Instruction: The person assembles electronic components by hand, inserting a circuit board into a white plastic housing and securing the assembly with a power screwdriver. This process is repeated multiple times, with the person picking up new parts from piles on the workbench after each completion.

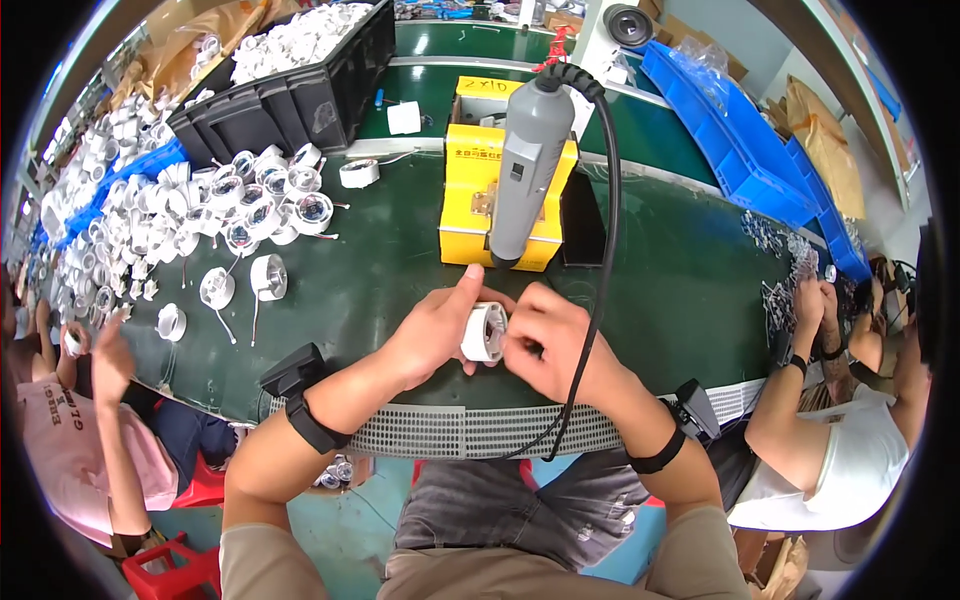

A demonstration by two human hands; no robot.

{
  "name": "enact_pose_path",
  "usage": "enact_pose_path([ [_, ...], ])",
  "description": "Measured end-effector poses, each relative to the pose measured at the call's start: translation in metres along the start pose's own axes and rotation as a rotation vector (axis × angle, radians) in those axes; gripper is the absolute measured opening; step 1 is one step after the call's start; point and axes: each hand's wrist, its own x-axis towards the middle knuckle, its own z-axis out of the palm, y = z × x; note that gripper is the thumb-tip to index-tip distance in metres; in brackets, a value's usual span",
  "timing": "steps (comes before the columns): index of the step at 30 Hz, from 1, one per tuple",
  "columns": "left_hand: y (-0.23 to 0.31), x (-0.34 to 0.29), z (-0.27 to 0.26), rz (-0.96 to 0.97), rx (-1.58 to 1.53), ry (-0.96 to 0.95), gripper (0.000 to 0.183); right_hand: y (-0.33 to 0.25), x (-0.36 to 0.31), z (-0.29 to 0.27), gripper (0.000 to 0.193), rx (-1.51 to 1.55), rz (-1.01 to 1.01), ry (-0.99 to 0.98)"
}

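I find the white round housing at six o'clock from the grey tool; left hand grips its wall; right hand curls at its three o'clock (that grip's hold I cannot tell); light and stiff, I judge; take the outer wall.

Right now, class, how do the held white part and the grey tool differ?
The white part is short and round; the grey tool is long. The left hand holds the white part; the grey tool stands untouched. The grey tool has a black cable; the white part shows none.
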Motion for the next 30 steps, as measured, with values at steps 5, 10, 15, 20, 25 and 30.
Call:
enact_pose_path([
  [5,-0.007,-0.004,0.000,0.207,0.229,-0.086,0.064,-0.007,0.003,0.001,0.007,0.042,0.112,0.024],
  [10,-0.010,0.002,-0.001,0.278,0.088,-0.029,0.055,-0.023,0.010,-0.002,0.016,0.003,0.162,0.301],
  [15,-0.013,0.002,0.003,0.359,-0.052,0.026,0.051,-0.008,0.004,-0.011,0.019,-0.196,0.011,0.291],
  [20,-0.016,0.001,0.008,0.339,-0.139,-0.182,0.046,-0.016,0.000,-0.010,0.016,0.650,0.541,0.047],
  [25,-0.012,0.000,0.010,0.371,-0.287,-0.178,0.045,-0.016,0.004,0.000,0.017,0.517,0.287,0.183],
  [30,-0.013,-0.002,0.012,0.344,-0.330,-0.214,0.044,-0.017,0.000,0.002,0.019,0.487,0.436,0.176],
])
